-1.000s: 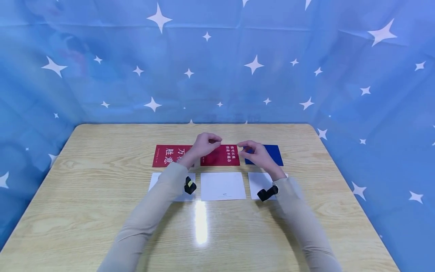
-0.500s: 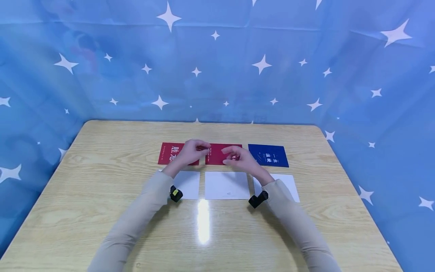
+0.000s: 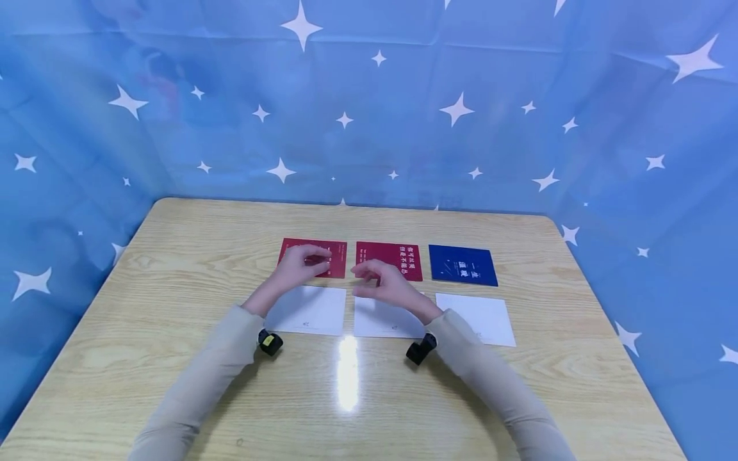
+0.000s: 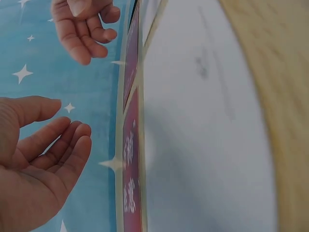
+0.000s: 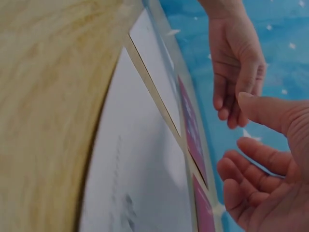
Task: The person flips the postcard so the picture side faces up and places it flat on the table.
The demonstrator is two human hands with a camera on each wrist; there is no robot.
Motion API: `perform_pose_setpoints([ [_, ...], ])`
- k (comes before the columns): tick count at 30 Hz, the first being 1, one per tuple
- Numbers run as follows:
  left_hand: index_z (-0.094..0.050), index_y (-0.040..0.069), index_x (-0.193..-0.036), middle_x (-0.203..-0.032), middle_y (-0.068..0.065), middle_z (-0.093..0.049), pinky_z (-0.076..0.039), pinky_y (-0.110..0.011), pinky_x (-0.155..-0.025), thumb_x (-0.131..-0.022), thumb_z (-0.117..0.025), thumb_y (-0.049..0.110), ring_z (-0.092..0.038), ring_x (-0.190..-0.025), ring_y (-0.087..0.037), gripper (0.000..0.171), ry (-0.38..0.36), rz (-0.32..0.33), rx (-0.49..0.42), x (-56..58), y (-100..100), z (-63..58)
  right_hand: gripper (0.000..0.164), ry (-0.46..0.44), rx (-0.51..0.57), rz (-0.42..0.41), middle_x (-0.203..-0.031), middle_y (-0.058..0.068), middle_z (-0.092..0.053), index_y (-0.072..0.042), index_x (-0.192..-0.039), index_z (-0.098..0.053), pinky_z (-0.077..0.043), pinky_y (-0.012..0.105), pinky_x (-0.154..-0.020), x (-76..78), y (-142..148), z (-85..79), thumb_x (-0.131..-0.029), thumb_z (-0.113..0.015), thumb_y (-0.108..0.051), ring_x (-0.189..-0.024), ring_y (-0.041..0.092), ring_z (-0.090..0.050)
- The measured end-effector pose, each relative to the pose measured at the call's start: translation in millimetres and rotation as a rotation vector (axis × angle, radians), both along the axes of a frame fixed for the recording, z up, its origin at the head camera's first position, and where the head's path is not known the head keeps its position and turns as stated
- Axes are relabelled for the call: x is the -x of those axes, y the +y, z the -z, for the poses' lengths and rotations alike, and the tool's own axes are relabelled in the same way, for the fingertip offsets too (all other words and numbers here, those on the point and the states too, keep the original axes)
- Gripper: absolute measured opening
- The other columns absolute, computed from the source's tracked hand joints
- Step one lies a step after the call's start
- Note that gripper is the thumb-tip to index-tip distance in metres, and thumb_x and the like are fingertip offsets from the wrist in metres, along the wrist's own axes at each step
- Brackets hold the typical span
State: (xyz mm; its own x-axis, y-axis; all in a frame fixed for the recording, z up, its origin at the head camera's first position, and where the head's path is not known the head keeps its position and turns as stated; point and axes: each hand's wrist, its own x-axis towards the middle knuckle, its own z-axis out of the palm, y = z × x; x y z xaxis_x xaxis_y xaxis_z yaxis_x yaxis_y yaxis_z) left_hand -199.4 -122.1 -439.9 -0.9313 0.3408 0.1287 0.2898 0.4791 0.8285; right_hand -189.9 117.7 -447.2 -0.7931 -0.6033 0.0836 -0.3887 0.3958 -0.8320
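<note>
My left hand hovers over the left red card and partly hides its white lettering. Its fingers are loosely bent, and the left wrist view shows nothing between the thumb and fingers of this left hand. Over the lower edge of the middle red card and the middle white card is my right hand. In the right wrist view the right hand is likewise relaxed and holds nothing. A blue card with white lettering lies to the right.
Nearer to me lie a left white card and a right white card, in a row below the coloured ones. They rest on a pale wooden table. A blue star-patterned curtain hangs behind and at both sides.
Both hands have moved left across the cards, the left from near the middle red card to the left one, the right away from the blue card, now fully uncovered. The head view has shifted slightly.
</note>
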Motion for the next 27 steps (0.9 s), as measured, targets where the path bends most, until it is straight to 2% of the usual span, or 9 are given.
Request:
perform_pose_setpoints([
  [4,-0.064,-0.009,-0.108,-0.104,-0.022,-0.066,-0.051,-0.041,-0.083,-0.084,-0.065,0.000,-0.062,-0.095,-0.032,0.026,0.054,0.020,-0.023,-8.7,-16.8,4.4,0.044,0.036,-0.025,-0.012,-0.113,0.016,-0.061,0.002,-0.118,-0.058,-0.050,0.031,-0.075,-3.5,-9.2,1.8,-0.081,-0.074,-0.014,-0.097,0.027,-0.060],
  [11,-0.063,-0.010,-0.108,-0.103,-0.023,-0.065,-0.052,-0.042,-0.082,-0.085,-0.064,-0.001,-0.062,-0.092,-0.031,0.025,0.027,-0.024,0.005,-28.4,-45.0,13.5,0.043,0.053,-0.040,-0.025,-0.111,0.014,-0.060,0.000,-0.117,-0.059,-0.050,0.039,-0.082,-9.5,-21.3,3.2,-0.079,-0.075,-0.012,-0.099,0.027,-0.059],
  [14,-0.063,-0.010,-0.107,-0.102,-0.022,-0.065,-0.051,-0.044,-0.082,-0.083,-0.065,-0.002,-0.062,-0.091,-0.033,0.025,0.020,-0.043,0.018,-34.7,-53.7,15.9,0.043,0.062,-0.063,-0.019,-0.112,0.014,-0.061,0.001,-0.116,-0.059,-0.049,0.037,-0.086,-10.7,-25.7,4.2,-0.078,-0.076,-0.013,-0.099,0.026,-0.059],
  [20,-0.063,-0.009,-0.106,-0.101,-0.021,-0.065,-0.051,-0.045,-0.081,-0.078,-0.070,-0.004,-0.061,-0.090,-0.033,0.029,0.024,-0.079,0.077,-43.5,-70.0,19.3,0.044,0.093,-0.131,-0.006,-0.111,0.011,-0.061,0.000,-0.114,-0.060,-0.048,0.033,-0.086,-13.3,-33.3,6.7,-0.078,-0.077,-0.018,-0.098,0.024,-0.057],
  [27,-0.060,-0.012,-0.110,-0.102,-0.022,-0.062,-0.050,-0.043,-0.079,-0.073,-0.073,-0.002,-0.058,-0.090,-0.032,0.040,-0.027,-0.076,0.150,-48.2,-78.1,17.9,0.048,0.127,-0.225,0.024,-0.106,0.007,-0.061,-0.003,-0.114,-0.062,-0.047,0.031,-0.083,-14.7,-39.1,8.6,-0.074,-0.080,-0.023,-0.094,0.019,-0.055],
])
